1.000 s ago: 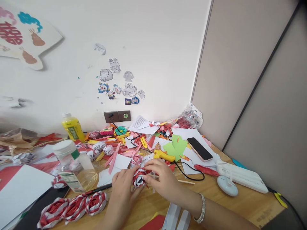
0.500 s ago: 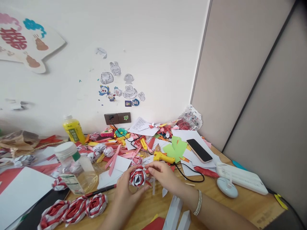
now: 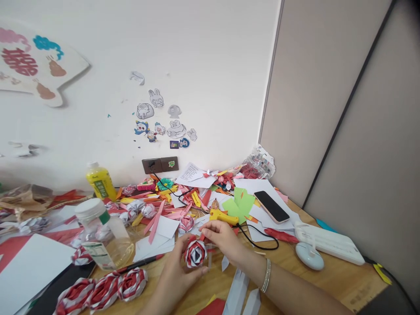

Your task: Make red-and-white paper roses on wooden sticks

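A red-and-white folded paper rose point(image 3: 195, 253) is lifted a little above the wooden desk point(image 3: 328, 280). My left hand point(image 3: 175, 273) cups it from below and behind. My right hand point(image 3: 223, 238) pinches its upper right edge with fingertips; a silver bracelet point(image 3: 265, 275) circles that wrist. A yellow glue gun point(image 3: 223, 215) lies just behind my right hand, its black cord looping right. Three finished red-and-white roses point(image 3: 101, 286) lie in a row at the lower left.
A clear bottle with a white cap point(image 3: 100, 234) and a yellow bottle point(image 3: 100, 180) stand at left. Paper scraps point(image 3: 183, 199) litter the back. A phone point(image 3: 271, 206), a white mouse point(image 3: 309, 256) and a white keyboard point(image 3: 330, 243) sit at right. White strips point(image 3: 241, 293) lie near the front.
The rose has been turned so that its spiral face looks toward me and has shifted slightly right. My right hand has moved from on top of it to its upper right edge.
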`<state>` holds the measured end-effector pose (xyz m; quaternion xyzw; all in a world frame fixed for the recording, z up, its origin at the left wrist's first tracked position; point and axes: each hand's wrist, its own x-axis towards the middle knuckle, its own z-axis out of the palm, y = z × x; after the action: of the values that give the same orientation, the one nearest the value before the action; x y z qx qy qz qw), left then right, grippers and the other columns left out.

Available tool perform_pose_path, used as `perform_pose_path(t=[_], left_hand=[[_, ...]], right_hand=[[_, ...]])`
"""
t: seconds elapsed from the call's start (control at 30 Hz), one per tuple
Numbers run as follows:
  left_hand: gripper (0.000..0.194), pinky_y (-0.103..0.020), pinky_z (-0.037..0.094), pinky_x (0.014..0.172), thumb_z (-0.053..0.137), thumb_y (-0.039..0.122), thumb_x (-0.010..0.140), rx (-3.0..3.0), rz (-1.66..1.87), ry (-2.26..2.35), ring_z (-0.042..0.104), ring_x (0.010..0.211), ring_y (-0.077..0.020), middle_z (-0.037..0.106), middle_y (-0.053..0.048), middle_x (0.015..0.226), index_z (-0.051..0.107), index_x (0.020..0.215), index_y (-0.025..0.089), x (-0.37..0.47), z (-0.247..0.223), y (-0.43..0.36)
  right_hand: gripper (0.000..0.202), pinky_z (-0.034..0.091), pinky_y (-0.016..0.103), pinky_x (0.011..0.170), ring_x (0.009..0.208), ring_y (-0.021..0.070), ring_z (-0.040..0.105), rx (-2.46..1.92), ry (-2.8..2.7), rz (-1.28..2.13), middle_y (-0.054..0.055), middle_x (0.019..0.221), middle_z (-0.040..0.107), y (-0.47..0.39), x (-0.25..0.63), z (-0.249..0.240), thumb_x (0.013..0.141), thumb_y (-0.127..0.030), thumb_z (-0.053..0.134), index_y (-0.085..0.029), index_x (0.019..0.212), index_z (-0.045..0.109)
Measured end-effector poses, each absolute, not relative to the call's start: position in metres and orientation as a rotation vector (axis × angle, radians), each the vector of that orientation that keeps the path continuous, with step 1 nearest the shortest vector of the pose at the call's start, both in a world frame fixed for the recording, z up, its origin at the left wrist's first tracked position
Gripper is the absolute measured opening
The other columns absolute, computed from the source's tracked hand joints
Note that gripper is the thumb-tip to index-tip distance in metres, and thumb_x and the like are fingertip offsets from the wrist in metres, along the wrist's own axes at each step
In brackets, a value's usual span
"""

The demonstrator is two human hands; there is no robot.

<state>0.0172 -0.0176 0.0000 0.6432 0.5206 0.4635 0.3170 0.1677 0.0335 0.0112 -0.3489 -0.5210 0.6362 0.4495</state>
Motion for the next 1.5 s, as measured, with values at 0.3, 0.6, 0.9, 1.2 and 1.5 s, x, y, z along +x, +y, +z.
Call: perform_pose_path(t=[0.3, 0.6, 0.9, 1.2, 1.5], left_hand=[[0.05, -0.043, 0.046, 0.091, 0.065, 0.023, 0.064, 1.752, 1.142, 1.316, 0.058, 0.107, -0.0276, 0.062, -0.012, 0.116, 0.05, 0.112, 0.02, 0.024, 0.006, -0.02], [0.053, -0.038, 0.048, 0.087, 0.068, 0.02, 0.059, 1.594, 1.193, 1.259, 0.059, 0.104, -0.026, 0.062, -0.01, 0.111, 0.05, 0.11, 0.018, 0.023, 0.009, -0.02], [0.05, -0.033, 0.051, 0.077, 0.067, 0.019, 0.059, 1.559, 1.186, 1.305, 0.063, 0.087, -0.0214, 0.064, -0.005, 0.098, 0.049, 0.105, 0.019, 0.027, 0.011, -0.024], [0.048, -0.033, 0.051, 0.079, 0.065, 0.017, 0.057, 1.608, 1.096, 1.33, 0.063, 0.093, -0.0234, 0.066, -0.006, 0.102, 0.053, 0.103, 0.019, 0.024, 0.014, -0.021], [0.044, -0.033, 0.051, 0.077, 0.061, 0.012, 0.056, 1.633, 1.092, 1.301, 0.063, 0.09, -0.0231, 0.067, -0.004, 0.098, 0.056, 0.099, 0.019, 0.021, 0.014, -0.018]], right_hand=[[0.036, 0.043, 0.025, 0.064, 0.066, 0.0123, 0.057, -0.814, -1.297, 1.572, -0.001, 0.07, 0.06, 0.033, 0.167, 0.013, 0.058, -0.042, 0.077, -0.016, 0.078, 0.063], [0.038, 0.044, 0.025, 0.065, 0.066, 0.0126, 0.057, -0.822, -1.335, 1.579, -0.002, 0.068, 0.06, 0.032, 0.168, 0.018, 0.052, -0.041, 0.08, -0.016, 0.074, 0.062], [0.03, 0.045, 0.024, 0.06, 0.064, 0.0117, 0.055, -0.829, -1.491, 1.45, -0.003, 0.068, 0.057, 0.034, 0.17, 0.013, 0.061, -0.037, 0.075, -0.017, 0.073, 0.056], [0.031, 0.04, 0.021, 0.053, 0.057, 0.009, 0.049, -0.846, -1.521, 1.525, -0.005, 0.064, 0.051, 0.036, 0.173, 0.015, 0.061, -0.037, 0.074, -0.018, 0.072, 0.053], [0.012, 0.039, 0.022, 0.053, 0.059, 0.0108, 0.051, -0.974, -1.687, 1.353, -0.004, 0.063, 0.053, 0.036, 0.175, 0.019, 0.068, -0.023, 0.067, -0.016, 0.073, 0.059]])
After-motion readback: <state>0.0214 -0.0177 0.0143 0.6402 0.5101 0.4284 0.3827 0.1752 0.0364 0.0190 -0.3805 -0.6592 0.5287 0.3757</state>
